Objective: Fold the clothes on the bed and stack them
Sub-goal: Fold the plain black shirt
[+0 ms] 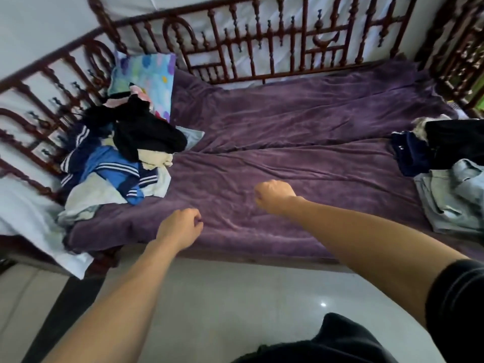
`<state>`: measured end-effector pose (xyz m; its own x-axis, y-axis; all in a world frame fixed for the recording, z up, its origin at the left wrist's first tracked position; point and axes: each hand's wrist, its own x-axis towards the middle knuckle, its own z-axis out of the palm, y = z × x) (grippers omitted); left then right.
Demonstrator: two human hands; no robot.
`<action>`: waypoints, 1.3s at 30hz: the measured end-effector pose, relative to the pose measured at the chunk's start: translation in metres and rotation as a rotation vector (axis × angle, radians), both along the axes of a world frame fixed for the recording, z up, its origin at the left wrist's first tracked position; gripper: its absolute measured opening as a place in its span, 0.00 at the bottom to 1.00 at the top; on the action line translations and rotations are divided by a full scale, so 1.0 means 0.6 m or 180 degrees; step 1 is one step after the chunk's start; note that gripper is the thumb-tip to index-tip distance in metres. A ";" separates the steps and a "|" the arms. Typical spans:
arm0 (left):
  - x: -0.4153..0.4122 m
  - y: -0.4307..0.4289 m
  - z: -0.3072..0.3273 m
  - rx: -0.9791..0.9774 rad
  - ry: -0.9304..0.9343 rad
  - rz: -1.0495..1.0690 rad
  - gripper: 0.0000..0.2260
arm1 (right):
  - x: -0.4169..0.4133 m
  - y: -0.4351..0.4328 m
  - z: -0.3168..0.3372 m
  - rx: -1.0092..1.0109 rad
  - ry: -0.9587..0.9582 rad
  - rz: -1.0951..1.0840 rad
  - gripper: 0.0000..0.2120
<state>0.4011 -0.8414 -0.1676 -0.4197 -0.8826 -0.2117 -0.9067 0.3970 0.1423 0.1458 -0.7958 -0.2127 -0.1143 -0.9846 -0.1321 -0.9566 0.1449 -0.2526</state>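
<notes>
Your bed [288, 258] wears a plush, matt purple blanket [288, 132]; its railing [262, 48] is glossy turned dark wood, and the floor [235, 297] is shiny pale tile.

Left hand [180, 226], right hand [275, 195] extended forward, apart; fingers curled into fists, holding nothing.
</notes>
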 end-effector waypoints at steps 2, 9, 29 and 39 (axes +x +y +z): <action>0.045 -0.035 0.007 -0.0039 0.0042 0.0036 0.11 | 0.046 -0.037 0.005 -0.0092 -0.0022 0.0049 0.11; 0.168 -0.165 -0.004 -0.0061 0.0034 0.0063 0.12 | 0.158 -0.187 -0.020 0.0019 -0.0078 0.0073 0.13; 0.446 -0.779 -0.048 0.0290 -0.0248 0.0319 0.13 | 0.432 -0.798 -0.114 0.0378 -0.0558 -0.0141 0.16; 0.526 -1.075 -0.160 0.0548 -0.0023 -0.0175 0.12 | 0.539 -1.070 -0.168 0.0576 -0.0512 -0.0681 0.19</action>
